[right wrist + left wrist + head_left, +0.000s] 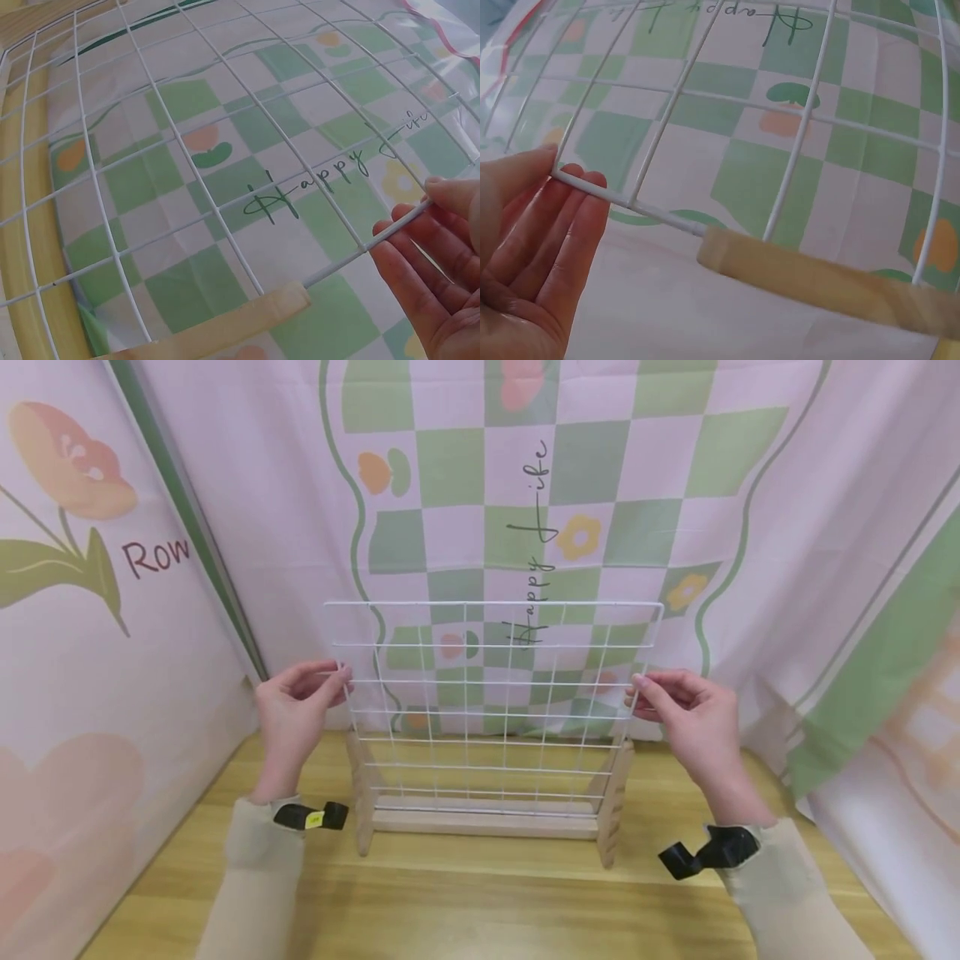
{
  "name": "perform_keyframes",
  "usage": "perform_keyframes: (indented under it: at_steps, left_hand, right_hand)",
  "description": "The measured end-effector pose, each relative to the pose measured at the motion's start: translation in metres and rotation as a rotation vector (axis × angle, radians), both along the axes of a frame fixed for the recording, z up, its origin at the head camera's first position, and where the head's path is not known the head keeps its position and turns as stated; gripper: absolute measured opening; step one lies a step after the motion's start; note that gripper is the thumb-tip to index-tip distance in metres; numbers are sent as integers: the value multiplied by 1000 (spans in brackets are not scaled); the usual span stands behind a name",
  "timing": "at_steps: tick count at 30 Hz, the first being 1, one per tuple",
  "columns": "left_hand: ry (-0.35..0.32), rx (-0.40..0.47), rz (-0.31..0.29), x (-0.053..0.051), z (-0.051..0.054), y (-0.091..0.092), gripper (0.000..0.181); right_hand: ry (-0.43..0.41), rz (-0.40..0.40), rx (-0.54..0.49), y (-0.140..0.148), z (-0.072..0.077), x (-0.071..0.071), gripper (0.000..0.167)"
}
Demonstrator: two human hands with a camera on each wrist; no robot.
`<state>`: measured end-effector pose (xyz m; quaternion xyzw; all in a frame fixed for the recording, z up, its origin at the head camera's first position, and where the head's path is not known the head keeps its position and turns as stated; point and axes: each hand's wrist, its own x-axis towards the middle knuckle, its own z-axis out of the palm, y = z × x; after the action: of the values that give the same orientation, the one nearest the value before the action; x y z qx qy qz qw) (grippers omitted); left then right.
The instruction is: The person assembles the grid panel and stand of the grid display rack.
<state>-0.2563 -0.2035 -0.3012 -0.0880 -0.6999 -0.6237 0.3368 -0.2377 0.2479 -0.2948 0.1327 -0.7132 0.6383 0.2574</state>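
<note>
A white wire grid panel [487, 682] stands upright between the two side pieces of a light wooden stand [483, 824]. My left hand [300, 714] pinches the panel's left edge between thumb and fingers, above the stand's left side piece. On the opposite edge, my right hand [690, 714] pinches the wire at about the same height. The left wrist view shows the thumb and fingers [562, 232] at the edge wire, beside a wooden side piece [825, 281]. In the right wrist view, fingertips [409, 255] meet the other edge wire near the second wooden side piece [217, 330].
The stand rests on a wood-grain tabletop [465, 902]. Behind it hangs a curtain [450, 468] with green checks and lettering. More printed fabric hangs on the left [82, 693] and right [877, 718]. Black straps [731, 847] circle both wrists.
</note>
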Motion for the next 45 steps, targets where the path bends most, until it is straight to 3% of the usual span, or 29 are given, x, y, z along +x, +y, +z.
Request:
perform_keyframes:
  at_steps: [7, 15, 27, 36, 41, 45]
  left_hand:
    - [-1, -65, 24, 2, -4, -2, 27]
    - [16, -43, -2, 1, -9, -2, 25]
    - [-1, -67, -30, -2, -8, -2, 27]
    - [33, -74, -59, -9, -11, -2, 24]
    - [54, -82, -87, -9, -12, -7, 22]
    - [22, -109, -109, -3, -11, -11, 23]
  right_hand:
    - [2, -8, 61, 2, -2, -2, 19]
    - [18, -11, 211, 5, -1, -3, 20]
    - [29, 24, 217, 10, -2, -2, 17]
    - [32, -1, 258, 13, -5, -4, 20]
    - [43, 15, 233, 9, -9, -5, 21]
    - [31, -14, 253, 9, -15, -5, 25]
